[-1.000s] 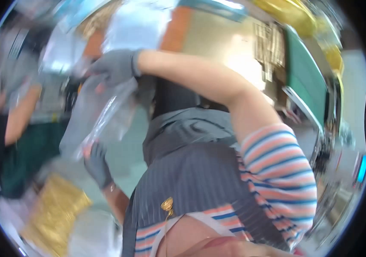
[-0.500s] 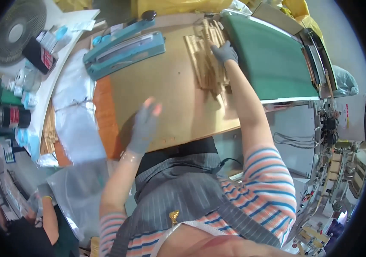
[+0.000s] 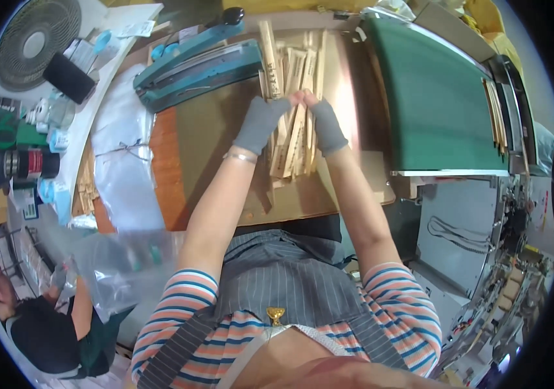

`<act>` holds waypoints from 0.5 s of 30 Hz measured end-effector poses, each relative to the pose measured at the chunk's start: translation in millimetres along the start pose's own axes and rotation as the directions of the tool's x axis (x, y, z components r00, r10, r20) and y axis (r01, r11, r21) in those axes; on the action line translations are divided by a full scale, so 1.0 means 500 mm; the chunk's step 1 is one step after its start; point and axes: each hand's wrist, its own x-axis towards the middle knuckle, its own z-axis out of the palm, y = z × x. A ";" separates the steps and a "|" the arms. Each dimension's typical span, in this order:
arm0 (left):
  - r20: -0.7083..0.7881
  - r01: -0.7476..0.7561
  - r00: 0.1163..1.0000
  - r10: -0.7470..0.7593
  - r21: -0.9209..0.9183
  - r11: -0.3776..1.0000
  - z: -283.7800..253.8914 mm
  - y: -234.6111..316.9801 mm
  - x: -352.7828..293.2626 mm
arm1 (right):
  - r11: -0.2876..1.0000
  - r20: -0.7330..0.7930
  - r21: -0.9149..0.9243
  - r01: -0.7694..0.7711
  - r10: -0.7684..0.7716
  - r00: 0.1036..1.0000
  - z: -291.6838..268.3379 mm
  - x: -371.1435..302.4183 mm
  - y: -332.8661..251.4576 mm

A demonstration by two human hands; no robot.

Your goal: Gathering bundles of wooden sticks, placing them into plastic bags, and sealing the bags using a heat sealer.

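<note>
A loose bunch of narrow tan packets (image 3: 294, 150), long and flat with dark print, lies lengthwise on the brown board (image 3: 215, 146). My left hand (image 3: 262, 121), in a grey glove with bare fingertips, reaches in from the left side of the bunch. From the other side comes my right hand (image 3: 325, 124), gloved the same way. Both hands are closed, and their fingertips meet over the middle of the bunch, pinching packets there. How many packets they grip is hidden by the fingers.
A blue bench heat sealer (image 3: 199, 72) with a long lever stands left of the packets. A green-topped surface (image 3: 436, 97) borders the right. Clear plastic bags (image 3: 121, 155) lie tied at the left, near a shelf with a fan (image 3: 38, 44). Another person (image 3: 44, 337) sits lower left.
My left hand has moved up and right onto the packets. My right hand has come nearer to it from the far right side. The packets now lie gathered closer between them.
</note>
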 end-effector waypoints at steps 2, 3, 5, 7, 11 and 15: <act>0.067 -0.076 0.994 0.083 -0.092 0.993 -0.009 0.118 -0.082 | 0.969 0.036 -0.044 0.241 -0.240 0.970 0.061 -0.038 -0.043; 0.047 -0.070 0.996 0.074 -0.083 0.994 -0.023 0.157 -0.110 | 0.954 0.136 -0.009 0.300 -0.296 0.945 0.086 -0.049 -0.064; 0.188 -0.322 0.922 0.339 -0.116 0.939 -0.051 0.202 -0.152 | 0.950 0.322 -0.030 0.311 -0.286 0.903 0.120 -0.072 -0.121; 0.209 -0.392 0.900 0.383 0.002 0.920 -0.085 0.194 -0.166 | 0.942 0.380 -0.093 0.322 -0.266 0.886 0.128 -0.086 -0.125; 0.256 -0.452 0.855 0.451 -0.061 0.890 -0.110 0.139 -0.193 | 0.926 0.478 -0.166 0.340 -0.225 0.849 0.140 -0.121 -0.118; 0.353 -0.437 0.825 0.442 -0.099 0.894 -0.108 0.115 -0.199 | 0.889 0.518 -0.161 0.428 -0.293 0.803 0.161 -0.142 -0.088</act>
